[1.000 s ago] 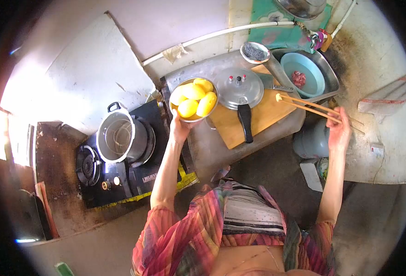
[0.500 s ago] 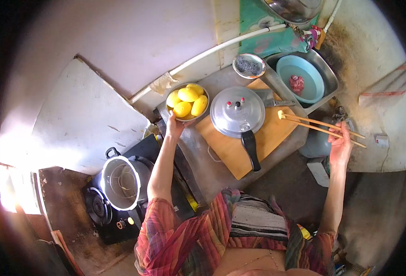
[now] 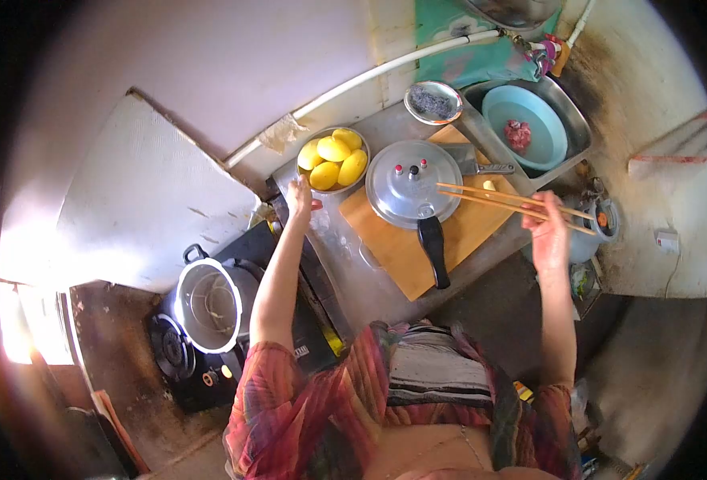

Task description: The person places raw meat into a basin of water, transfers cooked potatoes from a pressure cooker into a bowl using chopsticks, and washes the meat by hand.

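Note:
A metal bowl [image 3: 333,188] of yellow, peeled-looking pieces [image 3: 333,150] rests on the counter at the back left. My left hand [image 3: 300,197] is at its near edge, thumb and fingers apart, not gripping it. My right hand [image 3: 547,224] holds wooden chopsticks [image 3: 521,202], their tips over the pressure cooker lid [image 3: 401,188]. That lid, with a black handle, lies on the wooden cutting board [image 3: 401,264]. Beside the chopsticks a small pale yellow piece [image 3: 489,186] sits on the board. A cleaver [image 3: 481,169] lies partly behind the lid.
On the stove [image 3: 201,384] at left stands an open pot [image 3: 209,308]. A sink [image 3: 581,140] holds a blue basin [image 3: 552,132] with water and reddish meat [image 3: 517,136]. A bowl with a dark scouring pad [image 3: 431,102] is at the back. A grey bucket-like container [image 3: 589,244] stands at right.
The bowl of yellow pieces is down on the counter and my left hand has come off it. My right hand moved left; the small piece is no longer at the chopstick tips.

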`<state>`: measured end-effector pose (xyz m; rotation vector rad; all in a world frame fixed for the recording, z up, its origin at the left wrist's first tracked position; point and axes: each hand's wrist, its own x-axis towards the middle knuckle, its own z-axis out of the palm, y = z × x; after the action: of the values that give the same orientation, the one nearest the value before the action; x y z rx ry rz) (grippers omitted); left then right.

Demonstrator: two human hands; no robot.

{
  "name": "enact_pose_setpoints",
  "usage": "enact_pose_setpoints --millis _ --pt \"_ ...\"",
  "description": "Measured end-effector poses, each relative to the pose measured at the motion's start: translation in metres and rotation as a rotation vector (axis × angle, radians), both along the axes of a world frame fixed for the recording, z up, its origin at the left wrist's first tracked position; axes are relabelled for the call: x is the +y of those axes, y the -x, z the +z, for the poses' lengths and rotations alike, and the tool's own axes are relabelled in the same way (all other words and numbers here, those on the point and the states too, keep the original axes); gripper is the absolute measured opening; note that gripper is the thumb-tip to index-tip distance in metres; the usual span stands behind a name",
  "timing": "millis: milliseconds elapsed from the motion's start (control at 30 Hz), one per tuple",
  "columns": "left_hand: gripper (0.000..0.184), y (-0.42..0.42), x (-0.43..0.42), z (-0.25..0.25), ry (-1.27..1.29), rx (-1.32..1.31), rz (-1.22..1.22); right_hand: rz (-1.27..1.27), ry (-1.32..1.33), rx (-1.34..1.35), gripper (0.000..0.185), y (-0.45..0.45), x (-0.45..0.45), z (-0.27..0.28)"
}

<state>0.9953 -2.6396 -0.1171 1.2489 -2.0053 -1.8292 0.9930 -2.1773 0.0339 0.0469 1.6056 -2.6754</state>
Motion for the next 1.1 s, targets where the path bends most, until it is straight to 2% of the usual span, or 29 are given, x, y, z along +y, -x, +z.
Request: enact_pose_setpoints --millis 33,67,100,167,267,367,500,633,700,767,867,967,1033,1100 --pt "0.04 -0.01 0.012 0.0 0.152 0.127 0.126 0.057 -0.008 -0.011 0.023 -0.001 -0.008 -0.003" --pt "0.035 -0.026 0.025 0.0 0.067 0.341 0.171 0.092 -0.004 -0.039 0.024 -0.001 -0.016 -0.013" --pt "0.032 -0.048 0.044 0.005 0.014 0.405 0.108 0.124 0.002 -0.067 0.025 -0.001 -0.023 -0.022" --pt "0.035 -0.091 0.093 0.017 -0.158 0.447 0.153 0.316 0.073 -0.072 0.028 -0.003 -0.036 -0.035" --pt "0.031 -0.172 0.148 0.008 -0.327 0.366 0.099 0.437 0.078 -0.079 0.028 -0.01 -0.055 -0.026" --pt "0.025 -0.254 0.185 0.008 -0.355 0.161 0.085 0.515 0.048 -0.064 0.028 -0.014 -0.062 -0.026" --pt "0.02 -0.343 0.22 0.027 -0.344 0.012 0.186 0.644 0.082 -0.061 0.028 -0.016 -0.069 -0.039" --pt "0.022 -0.412 0.238 0.036 -0.285 -0.006 0.32 0.718 0.146 -0.039 0.027 -0.026 -0.083 -0.048" --pt "0.024 -0.439 0.239 0.044 -0.236 -0.025 0.346 0.705 0.065 0.036 0.027 -0.04 -0.095 -0.056" --pt "0.025 -0.455 0.235 0.058 -0.187 -0.028 0.356 0.749 -0.204 0.205 0.023 -0.054 -0.102 -0.055" --pt "0.022 -0.474 0.206 0.075 0.055 0.035 0.489 0.572 -0.682 1.061 0.017 -0.064 -0.11 -0.058" --pt "0.018 -0.493 0.156 0.083 0.494 -0.02 0.684 0.618 -0.911 1.332 0.028 -0.065 -0.118 -0.085" --pt "0.019 -0.501 0.118 0.083 0.867 -0.073 0.643 0.656 -0.984 1.407 0.031 -0.061 -0.128 -0.094" --pt "0.032 -0.496 0.088 0.094 0.817 -0.143 0.594 0.683 -1.104 1.547 0.038 -0.05 -0.141 -0.107"
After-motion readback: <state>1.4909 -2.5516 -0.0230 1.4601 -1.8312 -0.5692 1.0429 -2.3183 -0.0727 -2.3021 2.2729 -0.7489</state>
